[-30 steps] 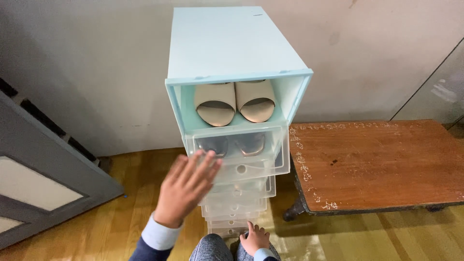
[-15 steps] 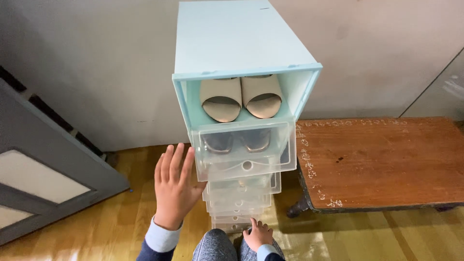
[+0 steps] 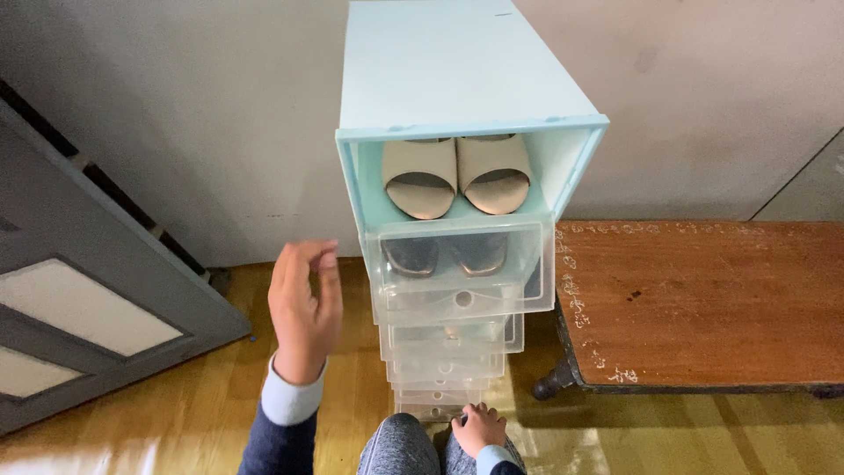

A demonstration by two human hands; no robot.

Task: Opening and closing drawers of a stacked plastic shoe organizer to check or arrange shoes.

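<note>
Our left hand point(image 3: 304, 310) hangs in the air, fingers loosely curled and holding nothing, just left of the stack of boxes point(image 3: 457, 290) and apart from it. Our right hand point(image 3: 478, 427) is down low by our knee point(image 3: 400, 444), fingers spread and resting on the front of the bottom box point(image 3: 437, 408).

We judge the step in hand to be work at the boxes' fronts: the right hand steadies or feels the lowest one while the left is free beside the upper ones. Any next move would call for a light grip at a door's small round finger hole, and for care not to tip the tall stack.

Up from the left hand, the top box point(image 3: 466, 105) is pale blue and its front stands open; inside lies a pair of beige slippers point(image 3: 457, 176), side by side, openings toward us. Directly beneath, a clear box point(image 3: 462, 273) with its door shut holds a darker pair point(image 3: 448, 253), dim through the plastic. The clear boxes below that are too foreshortened for us to tell what they hold.

To the right of the right hand stands a low wooden table point(image 3: 703, 308). Left of the left hand is a grey door point(image 3: 88, 325); under us, wood floor point(image 3: 176, 413).
</note>
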